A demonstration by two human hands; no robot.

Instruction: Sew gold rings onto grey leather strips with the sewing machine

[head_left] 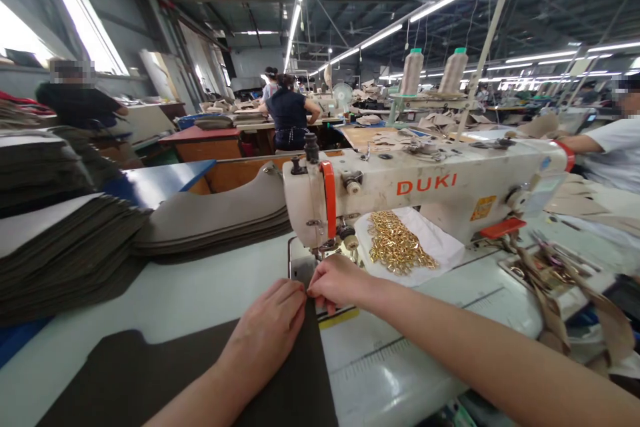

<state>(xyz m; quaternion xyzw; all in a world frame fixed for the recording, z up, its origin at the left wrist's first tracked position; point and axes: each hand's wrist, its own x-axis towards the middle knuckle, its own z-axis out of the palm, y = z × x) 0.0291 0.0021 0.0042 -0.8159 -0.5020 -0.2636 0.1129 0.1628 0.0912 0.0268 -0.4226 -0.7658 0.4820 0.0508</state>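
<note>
My left hand lies flat on the dark panel, fingers pressed together; the panel's near edge runs out of view at the bottom. My right hand pinches the panel's far edge just before the needle, which I can hardly make out behind my fingers. On the tabletop the panel reaches under the one sewing machine. Behind the machine's head lies one heap of gold rings, too many to count. Two stacks of panels sit left. Two thread cones stand beyond.
</note>
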